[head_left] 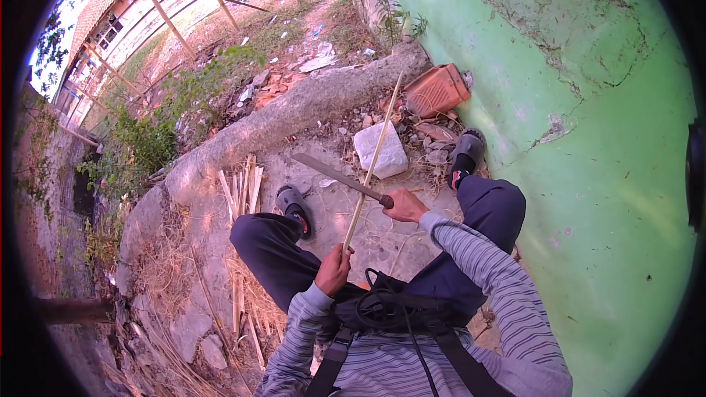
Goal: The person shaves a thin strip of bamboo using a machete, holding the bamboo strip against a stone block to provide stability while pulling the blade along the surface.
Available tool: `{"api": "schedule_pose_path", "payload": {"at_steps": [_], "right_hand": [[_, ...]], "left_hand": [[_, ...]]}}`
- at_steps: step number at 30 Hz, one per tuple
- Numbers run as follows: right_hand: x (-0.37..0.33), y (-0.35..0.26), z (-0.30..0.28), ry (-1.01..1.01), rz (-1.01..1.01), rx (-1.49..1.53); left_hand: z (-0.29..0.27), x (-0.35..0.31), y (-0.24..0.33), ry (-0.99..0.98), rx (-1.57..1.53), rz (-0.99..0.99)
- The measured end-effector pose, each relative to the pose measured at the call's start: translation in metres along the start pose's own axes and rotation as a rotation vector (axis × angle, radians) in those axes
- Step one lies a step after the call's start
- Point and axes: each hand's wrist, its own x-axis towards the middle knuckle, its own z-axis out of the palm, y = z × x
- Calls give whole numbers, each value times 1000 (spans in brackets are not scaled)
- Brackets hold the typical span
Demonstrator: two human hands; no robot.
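I sit low with my knees apart, facing a curved concrete kerb (294, 114). My left hand (332, 270) grips the near end of a long thin bamboo strip (371, 165), which slants up and away past a white stone block (381, 151). My right hand (403, 206) holds the handle of a long dark knife (331, 173). Its blade points left and lies across the strip near the middle. My feet in dark sandals (294, 206) (466, 153) rest on the ground on either side.
A green plastered wall (588, 176) rises close on my right. An orange plastic can (437, 90) lies by the wall's foot. Split bamboo pieces (241, 190) and dry shavings lie on my left. Weeds, rubble and a wooden fence are beyond the kerb.
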Motion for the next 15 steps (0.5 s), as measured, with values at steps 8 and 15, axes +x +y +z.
{"api": "schedule_pose_path", "payload": {"at_steps": [8, 15], "right_hand": [[-10, -24, 7, -193, -52, 5], [-16, -21, 14, -127, -64, 33]], "left_hand": [[6, 2, 12, 108, 139, 79], [5, 4, 11, 88, 114, 48]]}}
